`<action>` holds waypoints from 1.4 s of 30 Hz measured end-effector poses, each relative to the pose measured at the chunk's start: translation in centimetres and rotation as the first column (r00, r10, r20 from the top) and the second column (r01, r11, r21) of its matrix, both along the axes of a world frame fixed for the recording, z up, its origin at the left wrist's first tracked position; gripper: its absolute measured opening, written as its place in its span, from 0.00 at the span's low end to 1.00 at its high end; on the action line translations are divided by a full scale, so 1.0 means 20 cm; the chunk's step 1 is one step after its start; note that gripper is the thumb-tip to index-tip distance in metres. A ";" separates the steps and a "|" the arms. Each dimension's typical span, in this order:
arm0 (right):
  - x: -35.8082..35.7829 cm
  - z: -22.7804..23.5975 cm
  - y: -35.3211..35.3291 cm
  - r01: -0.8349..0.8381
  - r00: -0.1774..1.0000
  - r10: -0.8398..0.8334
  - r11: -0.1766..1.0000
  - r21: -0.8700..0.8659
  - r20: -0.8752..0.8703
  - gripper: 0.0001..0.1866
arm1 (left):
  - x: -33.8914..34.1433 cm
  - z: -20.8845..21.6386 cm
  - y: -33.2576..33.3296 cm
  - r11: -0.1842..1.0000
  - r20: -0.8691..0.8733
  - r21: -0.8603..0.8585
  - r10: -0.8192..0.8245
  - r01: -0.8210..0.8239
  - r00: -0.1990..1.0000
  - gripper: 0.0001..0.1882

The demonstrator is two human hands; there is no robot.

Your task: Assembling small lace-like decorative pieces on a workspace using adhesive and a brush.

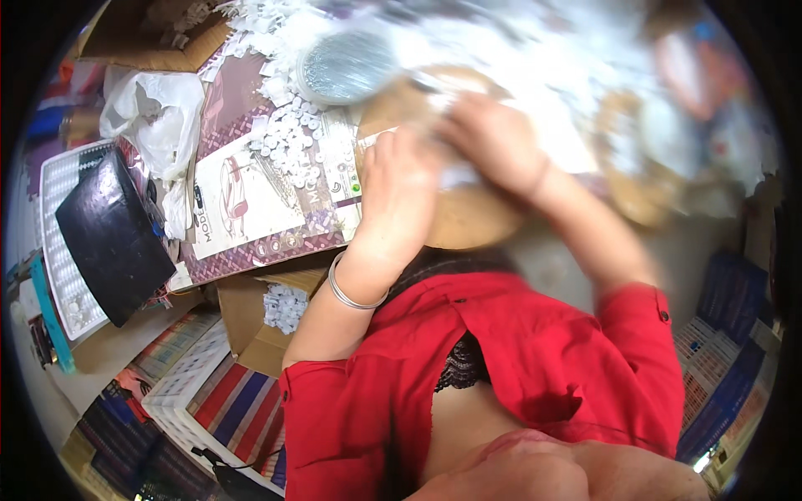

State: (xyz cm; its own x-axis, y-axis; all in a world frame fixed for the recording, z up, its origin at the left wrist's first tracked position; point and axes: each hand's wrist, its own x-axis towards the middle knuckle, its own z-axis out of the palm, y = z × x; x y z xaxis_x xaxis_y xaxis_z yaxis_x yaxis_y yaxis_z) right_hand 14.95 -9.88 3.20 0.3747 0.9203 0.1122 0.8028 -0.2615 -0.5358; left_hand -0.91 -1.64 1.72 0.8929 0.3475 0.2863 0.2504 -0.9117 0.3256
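Both hands work close together over a round tan board at the table's near edge. My left hand, with a silver bangle at the wrist, has its fingers bent and drawn together. What they hold, if anything, is hidden. Motion smears my right hand, its fingers reaching in toward the left one. Beyond the hands stands a round clear tub filled with thin silvery pins or wires. Small white round pieces lie heaped left of my left hand. White pieces lie blurred on the board near the fingers.
White strips pile up at the back. At left are a printed sheet, a plastic bag, a black curved panel and a cardboard box. Below the table edge sits an open carton holding white pieces.
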 end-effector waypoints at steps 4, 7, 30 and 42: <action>0.04 -0.02 0.01 -0.022 0.999 0.021 0.999 0.028 0.049 0.11 | 0.00 0.03 0.00 1.000 0.035 -0.020 -0.004 0.005 0.999 0.18; 0.06 -0.01 0.02 -0.056 0.993 0.057 0.998 0.007 -0.108 0.14 | 0.00 0.02 0.00 1.000 -0.002 -0.026 -0.014 0.014 1.000 0.18; -0.06 0.09 -0.16 -0.002 0.962 0.049 0.985 0.174 -0.269 0.06 | -0.03 0.08 0.05 0.939 0.349 -0.243 -0.150 0.244 0.925 0.19; 0.00 -0.09 -0.24 -0.401 0.916 0.368 0.854 0.331 0.159 0.10 | -0.03 -0.02 -0.02 0.947 0.227 -0.300 -0.049 0.118 0.973 0.12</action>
State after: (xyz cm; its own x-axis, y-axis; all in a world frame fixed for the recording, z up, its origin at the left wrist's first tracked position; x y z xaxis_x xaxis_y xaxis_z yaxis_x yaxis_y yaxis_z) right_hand 15.05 -14.74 1.41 -0.0273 0.8832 0.4683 0.8479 0.2686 -0.4571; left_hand -1.49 -1.99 1.34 0.8523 0.3760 0.3636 0.0709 -0.7718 0.6320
